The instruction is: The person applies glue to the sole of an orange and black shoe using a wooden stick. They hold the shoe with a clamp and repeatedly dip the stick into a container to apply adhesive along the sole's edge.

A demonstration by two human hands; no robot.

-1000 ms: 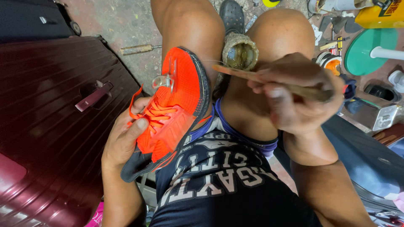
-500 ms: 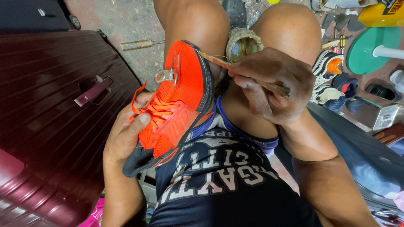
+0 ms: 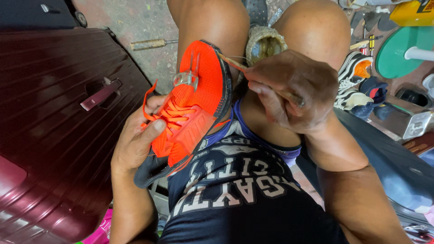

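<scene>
- Suitcase (image 3: 49,135), dark maroon with ribbed shell and a recessed handle, fills the left side on the floor; its left and lower parts run out of the picture, and a black case above it is cut off by the top edge.
- Floor (image 3: 135,20) of bare concrete shows in a narrow strip between the suitcase and the person's left knee; a metal tool with a pale handle (image 3: 151,44) lies there, its tip hard to make out.
- Left hand (image 3: 135,144) is clamped on the orange shoe (image 3: 194,104) from the heel side, thumb pressed on the laces; the other fingers are hidden behind the shoe.
- The orange shoe rests against the left thigh, toe up, over the lap. Its knit upper is bright orange with orange laces and a dark rim at the sole; a small metal clip sits near the toe. The heel is hidden by the hand.
- Tin (image 3: 266,44), grimy and open, stands between the knees; what it holds is unclear.
- Right hand (image 3: 294,90) is closed on a thin wooden stick (image 3: 235,63), whose tip touches the shoe's dark edge near the toe.
- Clutter of shoes (image 3: 357,77) and a green round object (image 3: 400,52) crowd the right edge, leaving little free floor.
</scene>
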